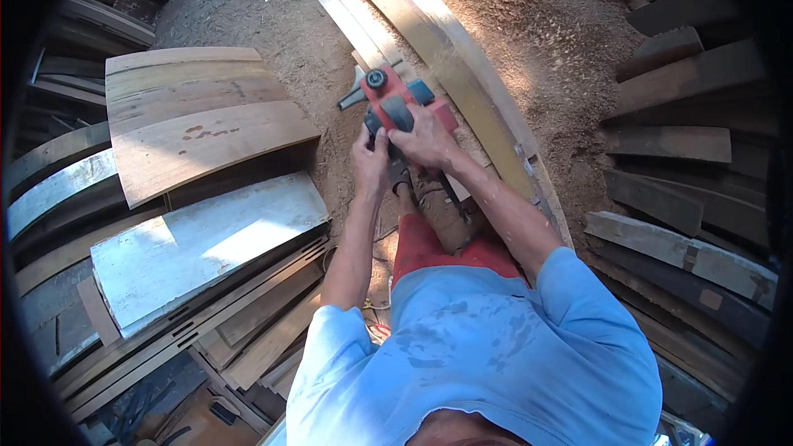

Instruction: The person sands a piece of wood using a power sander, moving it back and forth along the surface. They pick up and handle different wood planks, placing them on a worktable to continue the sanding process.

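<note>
A red electric planer [442,113] with a dark round knob and a teal part sits over a narrow pale wooden board [351,16]. My right hand [425,139] is closed around its dark handle. Close beside it, my left hand [372,154] has its fingers bent and pressed to the dark side of the planer nearest me. The fingertips of both hands are partly hidden by the tool. Past the planer, the board runs away from me alongside a longer, yellowish beam [454,74].
Sawdust and shavings [549,41] cover the ground. To the left are a broad wooden panel [206,116], a white-topped board [206,239] and stacked planks. More stacked boards [669,144] line the right side. Cords [376,306] lie near my legs.
</note>
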Available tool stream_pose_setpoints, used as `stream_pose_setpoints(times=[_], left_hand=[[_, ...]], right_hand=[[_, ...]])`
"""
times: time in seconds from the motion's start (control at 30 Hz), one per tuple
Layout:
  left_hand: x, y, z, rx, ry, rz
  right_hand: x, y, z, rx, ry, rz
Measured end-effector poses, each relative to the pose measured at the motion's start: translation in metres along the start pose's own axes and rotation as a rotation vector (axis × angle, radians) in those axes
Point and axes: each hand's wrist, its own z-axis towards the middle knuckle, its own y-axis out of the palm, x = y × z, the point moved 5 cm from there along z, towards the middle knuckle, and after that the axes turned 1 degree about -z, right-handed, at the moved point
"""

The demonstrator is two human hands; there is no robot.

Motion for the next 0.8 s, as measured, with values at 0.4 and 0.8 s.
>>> stream_pose_setpoints(times=[0.4,0.8], left_hand=[[-0.030,-0.012,-0.051,0.131,0.066,0.662],[-0.043,0.027,-0.181,0.044,-0.100,0.426]], right_hand=[[0.002,0.001,-0.043,-0.011,0.034,0.003],[0.044,-0.014,-0.172,-0.069,0.160,0.002]])
